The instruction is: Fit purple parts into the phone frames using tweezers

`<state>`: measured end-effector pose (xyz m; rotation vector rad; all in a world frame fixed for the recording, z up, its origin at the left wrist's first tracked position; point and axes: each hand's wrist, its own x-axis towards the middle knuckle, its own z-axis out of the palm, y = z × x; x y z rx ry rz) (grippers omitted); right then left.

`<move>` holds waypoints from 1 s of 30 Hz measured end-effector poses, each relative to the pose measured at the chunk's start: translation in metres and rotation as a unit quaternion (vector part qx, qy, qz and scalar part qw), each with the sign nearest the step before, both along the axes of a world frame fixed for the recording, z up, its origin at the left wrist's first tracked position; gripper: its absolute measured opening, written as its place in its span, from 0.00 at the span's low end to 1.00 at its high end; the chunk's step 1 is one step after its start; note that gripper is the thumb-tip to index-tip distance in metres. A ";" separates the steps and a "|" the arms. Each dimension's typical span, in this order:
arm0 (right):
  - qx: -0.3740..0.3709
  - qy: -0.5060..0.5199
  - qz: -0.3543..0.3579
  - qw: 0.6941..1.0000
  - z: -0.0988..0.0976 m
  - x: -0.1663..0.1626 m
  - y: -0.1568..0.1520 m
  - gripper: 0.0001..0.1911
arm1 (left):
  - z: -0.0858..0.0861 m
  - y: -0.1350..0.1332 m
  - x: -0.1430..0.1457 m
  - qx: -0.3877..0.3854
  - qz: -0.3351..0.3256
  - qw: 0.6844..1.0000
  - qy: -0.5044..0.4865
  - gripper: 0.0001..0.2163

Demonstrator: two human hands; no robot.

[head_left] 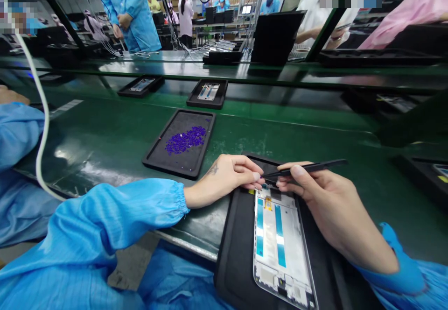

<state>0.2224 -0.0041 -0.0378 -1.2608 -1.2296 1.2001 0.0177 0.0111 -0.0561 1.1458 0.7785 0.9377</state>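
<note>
A white phone frame (282, 244) with two blue strips lies in a black tray (238, 249) at the near edge of the green bench. My right hand (325, 198) pinches black tweezers (308, 167), their tip pointing left over the frame's top end. My left hand (227, 177) rests with curled fingers at the tray's top left corner, fingertips pressed together next to the tweezer tip. Whether anything sits between the fingertips is too small to tell.
A black tray (157, 153) holding a pile of small purple pieces (185, 139) sits left of centre. Two more trays with phone frames (208, 93) (142, 85) ride the belt behind. A white cable (40, 114) hangs at left. Other people in blue and pink coats work across the line.
</note>
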 end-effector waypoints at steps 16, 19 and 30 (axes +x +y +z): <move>0.042 -0.105 -0.011 0.994 0.002 0.001 -0.005 0.21 | -0.002 -0.001 0.004 0.021 0.040 0.999 0.005 0.07; 0.046 -0.103 -0.008 0.994 0.002 0.000 -0.005 0.21 | 0.000 -0.002 0.004 0.017 0.041 0.999 0.008 0.07; 0.080 -0.154 -0.009 0.985 0.006 0.001 -0.006 0.19 | -0.002 -0.003 0.002 0.015 0.030 0.999 -0.005 0.10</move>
